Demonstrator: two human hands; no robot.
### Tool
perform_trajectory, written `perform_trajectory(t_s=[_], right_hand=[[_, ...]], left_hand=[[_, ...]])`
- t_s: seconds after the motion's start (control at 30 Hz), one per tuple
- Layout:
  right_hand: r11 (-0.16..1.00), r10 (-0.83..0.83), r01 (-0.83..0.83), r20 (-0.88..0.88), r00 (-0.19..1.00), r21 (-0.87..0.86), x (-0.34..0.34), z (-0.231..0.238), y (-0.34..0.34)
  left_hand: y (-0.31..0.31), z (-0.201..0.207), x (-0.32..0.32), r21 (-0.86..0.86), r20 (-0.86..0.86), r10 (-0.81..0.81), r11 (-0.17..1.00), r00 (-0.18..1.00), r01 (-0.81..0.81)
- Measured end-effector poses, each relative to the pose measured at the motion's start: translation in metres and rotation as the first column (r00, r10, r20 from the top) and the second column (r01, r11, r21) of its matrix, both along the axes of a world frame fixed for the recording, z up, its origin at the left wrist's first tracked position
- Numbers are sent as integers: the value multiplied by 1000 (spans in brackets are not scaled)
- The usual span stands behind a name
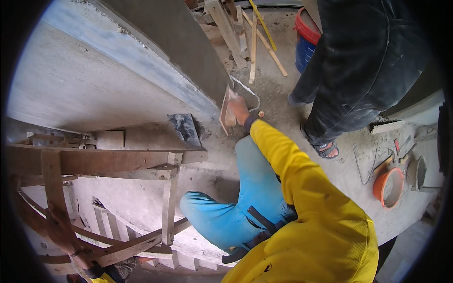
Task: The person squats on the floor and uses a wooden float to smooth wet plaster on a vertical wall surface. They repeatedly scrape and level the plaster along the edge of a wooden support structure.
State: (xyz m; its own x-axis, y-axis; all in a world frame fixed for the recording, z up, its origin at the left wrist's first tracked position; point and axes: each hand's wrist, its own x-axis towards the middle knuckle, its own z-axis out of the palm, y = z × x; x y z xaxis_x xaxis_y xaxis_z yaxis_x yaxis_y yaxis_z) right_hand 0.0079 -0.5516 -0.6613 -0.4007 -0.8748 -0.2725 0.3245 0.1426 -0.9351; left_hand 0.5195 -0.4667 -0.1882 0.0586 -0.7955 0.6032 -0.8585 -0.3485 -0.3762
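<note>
Float (223, 115), wooden: I view it clasped in the right hand (237, 104), fingers wrapped over its handle, board at the foot of a grey plastered column (188, 42). Beyond that grip, timber offcuts (228, 35) and a red-rimmed blue bucket (304, 53); to its right, a person's sandalled foot (329, 150) and, farther off, an orange bucket (379, 187). Left hand (60, 228), well apart from that grip, set at a timber frame (51, 179); whether its fingers close there, I cannot tell.

Two hands (238, 104), one wooden float (229, 119), one orange bucket (379, 189)
</note>
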Motion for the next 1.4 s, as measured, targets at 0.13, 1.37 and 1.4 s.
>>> perform_trajectory(t_s=[0.13,1.37,1.4], right_hand=[[983,-71,8,-342,937,-183,22,-1,16],[973,-138,96,-195,971,-212,3,-26,-4],[952,-209,112,-339,917,-284,14,-26,1]], left_hand=[[3,0,5,-6,52,-8,1000,999,8],[-9,-2,37,-50,98,-40,998,994,45],[-7,-4,39,-42,90,-17,999,996,21]])
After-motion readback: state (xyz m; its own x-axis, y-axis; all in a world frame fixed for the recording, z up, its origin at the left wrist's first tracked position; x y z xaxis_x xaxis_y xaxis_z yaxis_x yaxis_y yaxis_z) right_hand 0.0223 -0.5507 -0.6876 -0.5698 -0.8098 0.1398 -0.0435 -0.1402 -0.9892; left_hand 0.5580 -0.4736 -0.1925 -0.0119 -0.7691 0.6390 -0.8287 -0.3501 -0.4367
